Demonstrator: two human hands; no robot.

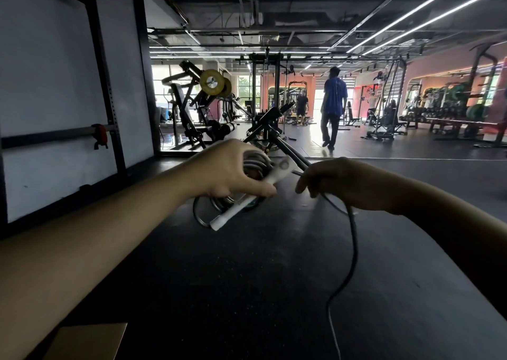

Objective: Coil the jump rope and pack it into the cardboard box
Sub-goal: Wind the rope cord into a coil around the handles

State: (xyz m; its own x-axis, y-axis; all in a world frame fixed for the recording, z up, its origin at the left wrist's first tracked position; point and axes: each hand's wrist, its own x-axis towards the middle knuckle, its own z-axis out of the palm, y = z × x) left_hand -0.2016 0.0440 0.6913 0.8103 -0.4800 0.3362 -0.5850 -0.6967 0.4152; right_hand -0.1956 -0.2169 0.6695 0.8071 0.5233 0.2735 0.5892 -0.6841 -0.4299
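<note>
My left hand [230, 171] grips a white jump rope handle [238, 204] together with several grey loops of the rope wound beside it; the loops hang below the hand. My right hand [340, 181] pinches the free length of the jump rope [352, 252], which drops from that hand toward the bottom of the view. The two hands are held close together above the dark floor. A brown flap of the cardboard box [90, 340] shows at the bottom left, under my left forearm; its inside is out of view.
A white wall panel with a black frame and a red clamp [100, 134] stands on the left. Weight machines [197, 107] and racks fill the gym behind. A person in a blue shirt [333, 107] walks away in the distance. Dark rubber floor [247, 277] spreads below my hands.
</note>
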